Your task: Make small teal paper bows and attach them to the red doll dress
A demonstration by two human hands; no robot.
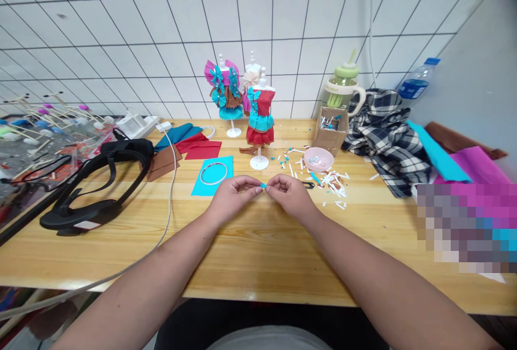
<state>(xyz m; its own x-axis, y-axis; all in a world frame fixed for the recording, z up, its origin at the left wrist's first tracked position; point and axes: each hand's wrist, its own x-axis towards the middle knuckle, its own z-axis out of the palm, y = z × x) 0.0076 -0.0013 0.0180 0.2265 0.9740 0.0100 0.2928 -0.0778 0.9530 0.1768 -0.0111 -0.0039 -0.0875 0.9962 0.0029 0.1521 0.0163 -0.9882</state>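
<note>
Between my hands is a small turquoise piece of folded paper or cloth [263, 185], pinched from both sides just above the table. The fingertips of my left hand [238, 193] close on its left edge, and those of my right hand [288, 193] close on its right. Just beyond stands a small white dress form wearing a red and turquoise dress [264, 103]. To the left of my left hand lies a turquoise sheet [197, 184] with a silver ring [202, 174] on it. A black clip or snips [309, 184] lies beside my right hand, partly hidden.
Behind stands another dressed form [226, 89]. White paper strips [334, 183] surround a pink bowl [319, 159] near a cardboard box [332, 129] and a green-lidded jug [343, 86]. A black headset strap [97, 210] and white cable [172, 199] lie left; checked cloth [374, 134] lies right.
</note>
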